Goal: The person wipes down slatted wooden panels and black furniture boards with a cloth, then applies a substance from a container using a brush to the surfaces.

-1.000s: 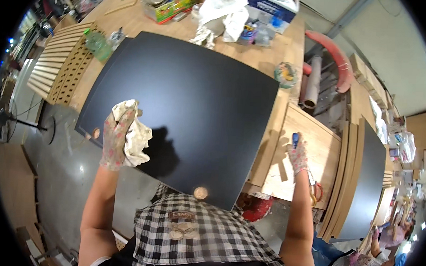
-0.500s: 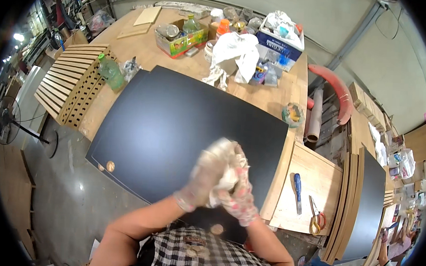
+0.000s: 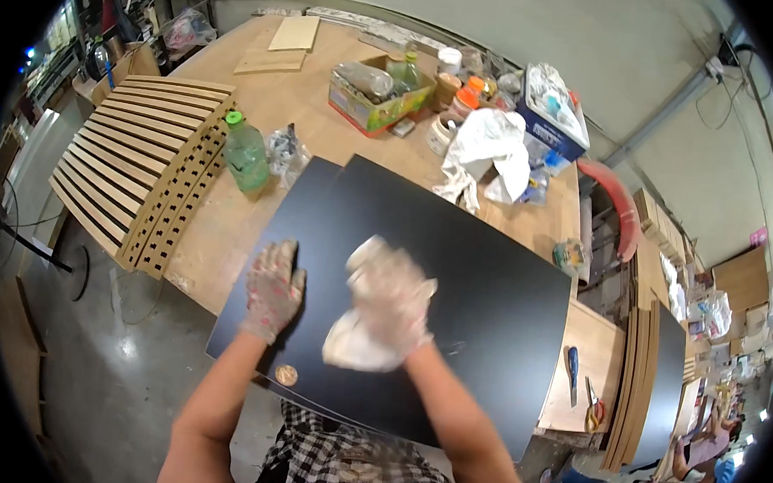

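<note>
A large black panel (image 3: 497, 308) lies on the wooden workbench, and the edge of a second dark sheet shows beneath it at the left. My left hand (image 3: 274, 292), in a stained white glove, rests flat on the panel's left part with its fingers stretched. Near the middle, my gloved right hand (image 3: 394, 299) presses a bunched white cloth (image 3: 359, 345) against the black surface. This hand is a little blurred, and parts of the cloth stick out around it. A round tan disc (image 3: 286, 375) sits at the panel's near left edge.
Slatted wooden pieces (image 3: 137, 154) and a green bottle (image 3: 247, 151) stand at the left. Behind the panel are a carton of bottles (image 3: 376, 110) and a white rag (image 3: 492, 151). A blue-handled tool (image 3: 573, 374) and scissors (image 3: 594, 405) lie at the right, beside upright panels (image 3: 659, 387).
My hands, together around the cloth before, have parted. The left now lies on the panel's left part, while the right presses the cloth onto it. The whole view has shifted.
</note>
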Demonstrator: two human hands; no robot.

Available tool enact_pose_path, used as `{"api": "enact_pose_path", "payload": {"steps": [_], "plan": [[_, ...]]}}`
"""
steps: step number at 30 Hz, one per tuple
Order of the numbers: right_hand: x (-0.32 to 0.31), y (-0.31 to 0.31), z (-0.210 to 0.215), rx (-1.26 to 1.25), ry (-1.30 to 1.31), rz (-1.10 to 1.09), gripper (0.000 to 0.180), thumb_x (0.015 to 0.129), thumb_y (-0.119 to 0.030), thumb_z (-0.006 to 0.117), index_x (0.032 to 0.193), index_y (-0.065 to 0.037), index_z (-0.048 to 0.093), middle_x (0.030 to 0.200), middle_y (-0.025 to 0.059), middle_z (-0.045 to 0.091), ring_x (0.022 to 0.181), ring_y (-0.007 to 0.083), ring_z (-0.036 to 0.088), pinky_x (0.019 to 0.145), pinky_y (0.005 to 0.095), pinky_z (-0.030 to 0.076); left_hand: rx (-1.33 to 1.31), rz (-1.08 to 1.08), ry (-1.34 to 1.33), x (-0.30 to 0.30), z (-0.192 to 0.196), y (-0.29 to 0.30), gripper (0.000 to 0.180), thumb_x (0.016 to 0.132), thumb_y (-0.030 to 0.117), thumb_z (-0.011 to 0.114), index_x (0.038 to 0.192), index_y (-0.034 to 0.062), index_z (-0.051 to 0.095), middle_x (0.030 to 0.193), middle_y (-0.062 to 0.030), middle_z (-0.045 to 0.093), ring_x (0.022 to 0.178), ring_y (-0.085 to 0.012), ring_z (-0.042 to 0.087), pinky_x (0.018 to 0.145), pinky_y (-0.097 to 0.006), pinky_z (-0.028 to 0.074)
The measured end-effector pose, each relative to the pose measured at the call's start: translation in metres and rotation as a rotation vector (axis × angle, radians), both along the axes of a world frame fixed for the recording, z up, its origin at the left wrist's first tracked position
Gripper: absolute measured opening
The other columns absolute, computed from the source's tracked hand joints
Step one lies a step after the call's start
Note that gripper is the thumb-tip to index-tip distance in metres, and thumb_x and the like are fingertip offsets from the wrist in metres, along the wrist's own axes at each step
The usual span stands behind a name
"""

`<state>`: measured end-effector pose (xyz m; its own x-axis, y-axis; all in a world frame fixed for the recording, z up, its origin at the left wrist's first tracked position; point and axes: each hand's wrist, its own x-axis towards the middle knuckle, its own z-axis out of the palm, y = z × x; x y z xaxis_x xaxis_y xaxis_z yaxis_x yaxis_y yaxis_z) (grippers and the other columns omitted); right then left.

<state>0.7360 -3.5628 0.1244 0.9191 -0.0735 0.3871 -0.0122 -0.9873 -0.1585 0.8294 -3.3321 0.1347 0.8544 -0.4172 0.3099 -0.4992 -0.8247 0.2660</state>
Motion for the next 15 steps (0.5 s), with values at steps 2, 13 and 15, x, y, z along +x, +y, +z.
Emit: {"api": "enact_pose_path", "payload": {"steps": [2, 13, 15], "plan": [[-0.013, 0.018, 0.001, -0.046, 0.046, -0.034, 0.058, 0.076, -0.028, 0.062, 0.132, -0.018, 0.052, 0.139, 0.0124, 0.046, 0.127, 0.0383, 0.043, 0.102, 0.0543, 0.034, -0.079, -0.044, 0.01, -0.007, 0.005, 0.005, 0.055, 0.087, 0.021, 0.059, 0.135, 0.0008, 0.042, 0.129, -0.02, 0.052, 0.121, -0.0384, 0.047, 0.103, -0.047, 0.036], [0.158, 0.026, 0.03, -0.204, 0.149, 0.188, 0.041, 0.08, -0.028, 0.059, 0.119, -0.013, 0.061, 0.121, 0.0127, 0.058, 0.106, 0.0309, 0.056, 0.084, 0.0522, 0.045, -0.348, 0.01, 0.193, -0.001, 0.011, 0.005, 0.05, 0.088, 0.016, 0.056, 0.132, -0.0031, 0.046, 0.124, -0.0219, 0.056, 0.115, -0.0365, 0.052, 0.099, -0.043, 0.04], [0.143, 0.059, 0.027, -0.119, 0.034, 0.328, 0.047, 0.082, -0.032, 0.055, 0.125, -0.014, 0.056, 0.125, 0.011, 0.057, 0.116, 0.0329, 0.051, 0.087, 0.0541, 0.043, -0.408, 0.004, 0.234, -0.002, 0.019, 0.007, 0.051, 0.086, 0.015, 0.057, 0.133, -0.0033, 0.044, 0.123, -0.022, 0.056, 0.114, -0.0368, 0.052, 0.098, -0.043, 0.041]]}}
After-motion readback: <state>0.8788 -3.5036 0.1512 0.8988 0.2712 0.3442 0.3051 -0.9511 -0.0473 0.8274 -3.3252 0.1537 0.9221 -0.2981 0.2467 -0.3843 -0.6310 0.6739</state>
